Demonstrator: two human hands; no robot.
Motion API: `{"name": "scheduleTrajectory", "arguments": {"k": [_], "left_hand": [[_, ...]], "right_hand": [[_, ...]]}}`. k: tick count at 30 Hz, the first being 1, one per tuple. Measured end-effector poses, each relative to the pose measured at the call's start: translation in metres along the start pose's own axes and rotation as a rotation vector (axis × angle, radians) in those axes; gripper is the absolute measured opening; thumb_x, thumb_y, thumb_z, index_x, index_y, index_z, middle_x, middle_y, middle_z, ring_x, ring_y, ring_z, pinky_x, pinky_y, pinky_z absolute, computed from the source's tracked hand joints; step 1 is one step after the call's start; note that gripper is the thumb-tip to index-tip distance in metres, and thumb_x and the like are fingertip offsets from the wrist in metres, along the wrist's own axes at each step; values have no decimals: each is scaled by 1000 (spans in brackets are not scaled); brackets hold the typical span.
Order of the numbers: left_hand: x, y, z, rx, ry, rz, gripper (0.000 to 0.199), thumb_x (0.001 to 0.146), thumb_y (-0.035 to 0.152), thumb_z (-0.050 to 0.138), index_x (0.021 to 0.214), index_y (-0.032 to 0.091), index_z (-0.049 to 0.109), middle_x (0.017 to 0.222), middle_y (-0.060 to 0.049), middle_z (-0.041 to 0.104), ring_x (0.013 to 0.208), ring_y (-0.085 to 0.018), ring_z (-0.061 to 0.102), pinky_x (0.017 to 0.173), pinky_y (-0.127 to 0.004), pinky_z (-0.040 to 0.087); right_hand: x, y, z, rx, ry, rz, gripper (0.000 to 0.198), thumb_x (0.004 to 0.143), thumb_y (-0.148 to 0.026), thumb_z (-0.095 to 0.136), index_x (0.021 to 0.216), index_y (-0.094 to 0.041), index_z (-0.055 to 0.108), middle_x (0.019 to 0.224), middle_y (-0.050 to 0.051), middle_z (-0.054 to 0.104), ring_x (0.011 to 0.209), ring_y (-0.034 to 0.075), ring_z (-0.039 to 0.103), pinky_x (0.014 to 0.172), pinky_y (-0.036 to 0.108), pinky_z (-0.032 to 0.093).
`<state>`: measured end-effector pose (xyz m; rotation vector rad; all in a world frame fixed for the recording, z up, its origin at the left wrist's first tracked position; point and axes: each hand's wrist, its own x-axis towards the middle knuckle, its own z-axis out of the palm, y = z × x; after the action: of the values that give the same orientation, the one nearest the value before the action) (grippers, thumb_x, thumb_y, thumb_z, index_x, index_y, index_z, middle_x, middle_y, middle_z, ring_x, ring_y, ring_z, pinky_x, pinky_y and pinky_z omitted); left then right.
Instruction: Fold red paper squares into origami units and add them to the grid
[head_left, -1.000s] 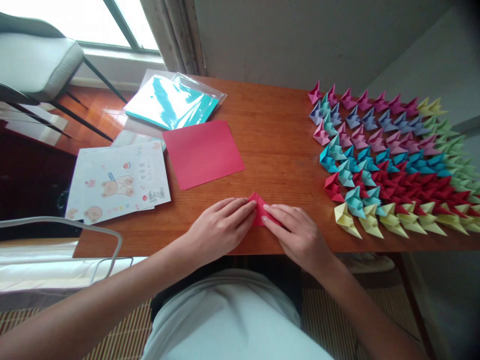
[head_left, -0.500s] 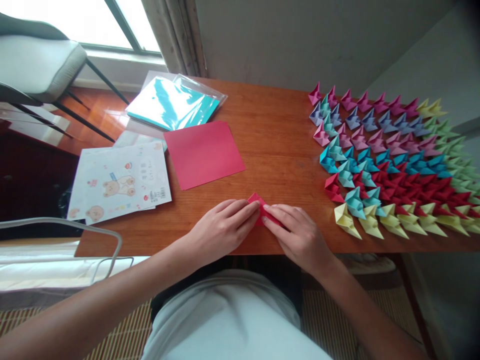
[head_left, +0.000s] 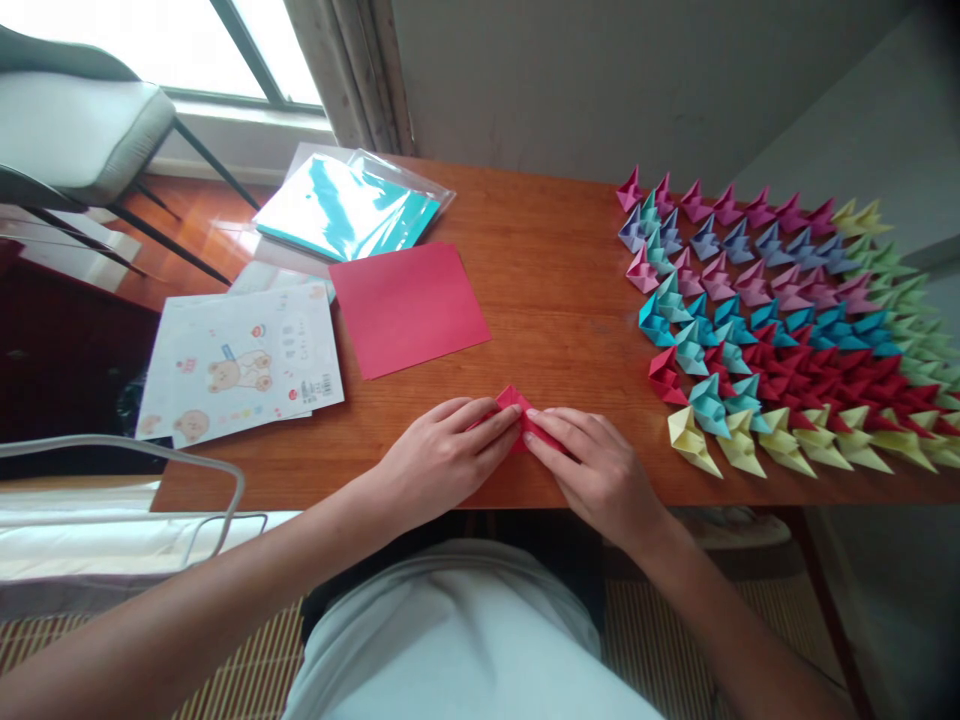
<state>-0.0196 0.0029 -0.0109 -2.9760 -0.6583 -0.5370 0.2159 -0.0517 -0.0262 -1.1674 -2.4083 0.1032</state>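
Note:
A small piece of folded red paper lies on the table near its front edge, mostly covered by my fingers. My left hand presses on its left part, fingers together and bent over the paper. From the other side, my right hand grips the right part, with thumb and fingertips on the fold. The two hands almost meet at the paper's middle. Beyond them rests a stack of flat red paper sheets. What the paper's underside looks like is hidden.
Rows of folded paper figures in several colours fill the table's right side. At the left lie a white sheet pack with bear drawings and a plastic-wrapped turquoise paper pack. A chair stands beyond the wooden table at the far left.
Almost nothing differs. Both hands stay on the red paper in the same place, and the view has shifted very slightly.

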Motion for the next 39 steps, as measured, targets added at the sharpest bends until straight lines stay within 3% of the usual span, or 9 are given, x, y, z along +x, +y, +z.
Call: {"name": "scheduleTrajectory", "arguments": {"k": [7,10,12,14,21,31,39], "left_hand": [[0,0,1,7,7,5,29,102,17,47,121,14,70,132,-6,70,111,-21,64,92,-35,54],[0,1,2,14,4,-3,29,102,16,47,120,13,70,132,-6,69,112,-21,64,92,-34,54],[0,1,2,20,5,-3,30,102,16,46,119,13,70,132,-6,69,112,-21,64,92,-33,53],[0,1,1,25,2,2,30,102,15,45,121,12,69,133,-6,69,112,-21,64,92,-34,53],[-1,1,1,20,-24,-10,31,102,14,45,123,13,68,135,-8,68,112,-21,64,94,-35,53],[-1,1,1,51,-39,5,32,102,14,45,123,13,68,136,-9,66,114,-21,63,94,-34,53],[-3,-1,4,33,-24,7,31,102,16,45,122,14,68,134,-8,68,113,-22,64,91,-34,53]], "right_hand": [[1,0,-3,156,13,57,33,93,-11,61,124,-20,67,134,10,66,123,27,58,101,45,50],[11,0,-8,310,78,208,24,95,-18,60,118,-20,68,125,10,70,116,23,62,101,41,50],[23,3,-12,352,102,374,16,97,-22,58,107,-20,70,108,8,74,102,20,67,93,34,53],[39,9,-14,340,14,504,14,96,-28,59,94,-20,71,92,5,74,81,17,67,73,28,52],[89,30,-16,164,-401,609,26,90,-40,64,73,-22,71,75,3,74,70,17,64,61,27,38],[113,37,-28,-34,-643,545,40,89,-56,62,74,-21,75,73,6,73,65,17,61,54,29,27],[96,35,-53,-113,-844,547,27,80,-45,76,63,-25,72,67,3,70,62,17,61,54,28,25]]}}
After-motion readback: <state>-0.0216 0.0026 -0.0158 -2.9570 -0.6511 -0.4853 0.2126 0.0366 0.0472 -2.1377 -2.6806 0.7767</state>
